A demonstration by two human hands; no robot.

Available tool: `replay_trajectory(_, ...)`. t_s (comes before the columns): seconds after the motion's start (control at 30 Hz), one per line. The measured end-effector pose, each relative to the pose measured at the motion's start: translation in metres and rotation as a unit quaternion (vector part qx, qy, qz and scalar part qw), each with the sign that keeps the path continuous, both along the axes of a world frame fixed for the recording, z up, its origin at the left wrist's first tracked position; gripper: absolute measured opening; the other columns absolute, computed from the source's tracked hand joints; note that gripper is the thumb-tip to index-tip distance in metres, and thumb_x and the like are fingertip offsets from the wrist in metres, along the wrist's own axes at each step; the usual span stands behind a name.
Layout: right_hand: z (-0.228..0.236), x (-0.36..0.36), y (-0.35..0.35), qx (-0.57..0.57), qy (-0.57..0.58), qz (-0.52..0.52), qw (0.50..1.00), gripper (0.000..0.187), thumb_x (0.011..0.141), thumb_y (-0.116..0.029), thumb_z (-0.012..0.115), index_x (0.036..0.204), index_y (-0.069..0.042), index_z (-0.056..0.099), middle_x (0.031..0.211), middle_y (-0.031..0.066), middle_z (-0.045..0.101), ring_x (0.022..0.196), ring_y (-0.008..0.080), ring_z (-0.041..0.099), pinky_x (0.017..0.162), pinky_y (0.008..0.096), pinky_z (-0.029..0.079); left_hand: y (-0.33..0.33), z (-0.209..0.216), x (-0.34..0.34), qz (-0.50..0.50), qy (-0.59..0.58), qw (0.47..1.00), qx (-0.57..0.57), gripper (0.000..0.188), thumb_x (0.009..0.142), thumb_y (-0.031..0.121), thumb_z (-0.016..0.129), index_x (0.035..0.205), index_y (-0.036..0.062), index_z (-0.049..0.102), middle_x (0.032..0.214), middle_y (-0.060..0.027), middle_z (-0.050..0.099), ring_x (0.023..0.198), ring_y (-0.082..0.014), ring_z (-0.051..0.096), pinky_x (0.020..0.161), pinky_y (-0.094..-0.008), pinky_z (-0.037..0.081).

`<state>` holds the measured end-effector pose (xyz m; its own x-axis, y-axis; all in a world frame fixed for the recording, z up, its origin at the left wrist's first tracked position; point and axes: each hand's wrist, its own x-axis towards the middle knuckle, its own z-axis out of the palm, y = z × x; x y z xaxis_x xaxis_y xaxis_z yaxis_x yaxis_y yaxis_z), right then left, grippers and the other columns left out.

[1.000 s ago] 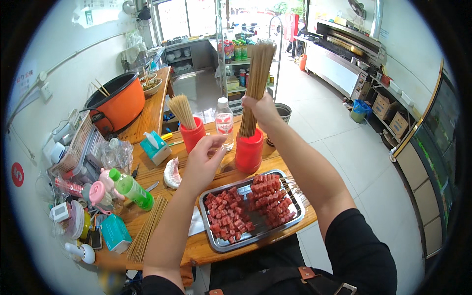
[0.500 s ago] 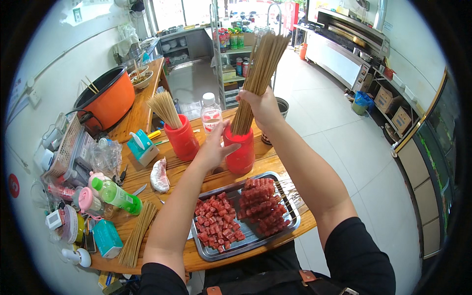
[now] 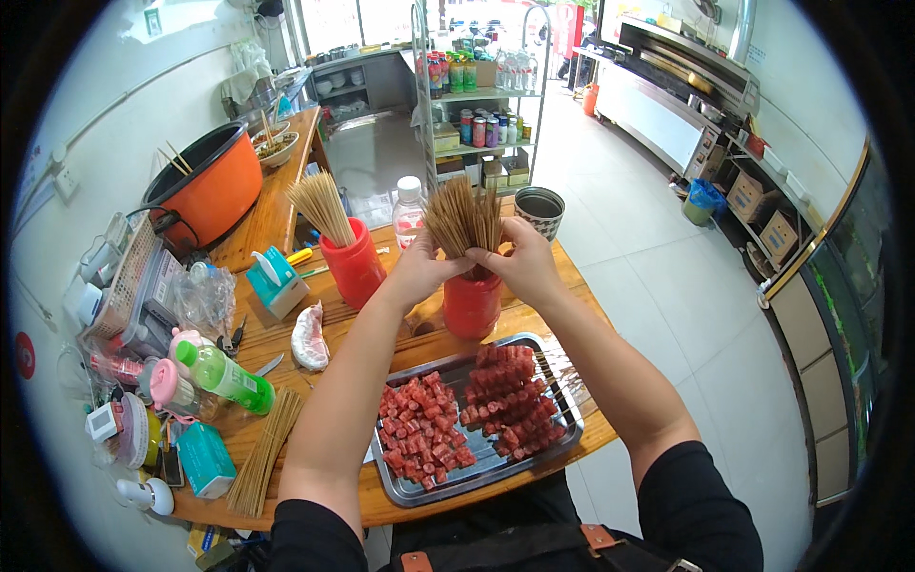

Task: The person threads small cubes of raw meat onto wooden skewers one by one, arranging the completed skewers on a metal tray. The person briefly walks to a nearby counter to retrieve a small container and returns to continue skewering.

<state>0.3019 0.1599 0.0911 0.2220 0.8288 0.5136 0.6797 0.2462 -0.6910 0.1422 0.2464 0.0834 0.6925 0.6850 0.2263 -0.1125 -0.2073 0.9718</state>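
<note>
Clock face centred on a metal tray point(image 3: 448, 486) at the near side of a wooden table point(image 3: 408, 334). At twelve o'clock, just beyond the tray: a red canister point(image 3: 472, 310), upright, with a bundle of brown skewers point(image 3: 462, 221) standing in it, lower ends hidden inside, tops splayed above the rim. Left hand point(image 3: 415, 272) round the bundle's nine o'clock side, right hand point(image 3: 527, 260) round its three o'clock side, both near the rim; thumbs nearly meeting at six o'clock, fingers curled closed on the sticks, tips behind the bundle out of sight.

Done, judging by the present layout: bundle down inside the canister. Not yet done: release by either hand. In the tray, meat part threaded, part loose: threaded meat point(image 3: 510, 400) towards two o'clock, loose red cubes point(image 3: 421, 434) heaped at nine. Also a second red canister point(image 3: 353, 269) at eleven, with paler skewers point(image 3: 322, 208) standing in it; loose skewers point(image 3: 262, 462) lying on the wood at about nine.

Compared with half a second ago: bundle much lower, no longer tall in the right hand alone; left hand now on the skewers instead of at the canister's rim. Newly clear to view: a dark patterned cup point(image 3: 540, 212) between twelve and one.
</note>
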Motion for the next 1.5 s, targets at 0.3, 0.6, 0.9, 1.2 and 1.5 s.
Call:
replay_trajectory(0.3,0.002,-0.002,-0.02,0.04,0.061,-0.006,0.997,0.015,0.084,-0.012,0.065,0.087,0.002,0.066,0.07,0.0114,0.062,0.064,0.0188,0.061,0.059,0.0317,0.047,-0.01,-0.011,0.021,0.043,-0.077,0.996,-0.03,0.059,0.077,0.002,0.073,0.128,0.008,0.043,0.118,-0.005,0.059,0.109,-0.0163,0.056,0.092,-0.0313,0.046)
replay_trajectory(0.6,0.023,-0.003,-0.023,0.134,-0.072,-0.062,0.986,0.021,0.083,-0.013,0.069,0.079,0.002,0.056,0.071,0.0092,0.055,0.06,0.0137,0.054,0.057,0.0282,0.044,-0.024,-0.016,-0.023,0.148,0.033,0.985,0.085,0.091,0.071,0.02,0.08,0.144,0.0064,0.026,0.137,-0.0175,0.039,0.128,-0.0269,0.04,0.104,-0.0362,0.036)
replay_trajectory(0.9,0.074,-0.01,-0.029,0.246,0.116,-0.011,0.962,0.023,0.096,-0.023,0.054,0.097,-0.002,0.063,0.086,0.0037,0.065,0.077,0.0091,0.058,0.069,0.0229,0.046,-0.106,-0.028,-0.115,0.175,0.221,0.901,0.331,0.035,0.077,0.016,0.069,0.108,0.0034,0.058,0.106,-0.013,0.056,0.104,-0.0304,0.054,0.09,-0.0378,0.044)
replay_trajectory(1.2,0.154,0.002,-0.168,0.272,0.334,0.237,0.871,0.026,0.102,-0.028,0.039,0.096,-0.006,0.052,0.064,-0.0031,0.035,0.048,0.0037,0.028,0.042,0.018,0.024,-0.152,-0.066,-0.112,0.122,0.308,0.826,0.456,0.025,0.065,0.012,0.075,0.087,0.0072,0.063,0.093,-0.0081,0.053,0.092,-0.0281,0.052,0.08,-0.0395,0.044)
replay_trajectory(1.5,-0.039,-0.075,-0.266,-0.187,0.689,0.215,0.667,0.044,0.098,-0.011,0.041,0.141,-0.001,0.032,0.081,0.0053,0.058,0.054,0.0094,0.045,0.045,0.0223,0.041,-0.16,-0.063,-0.117,0.15,0.126,0.98,-0.016,0.018,0.087,0.013,0.061,0.102,0.003,0.059,0.1,-0.0104,0.064,0.092,-0.0202,0.063,0.081,-0.0303,0.051)
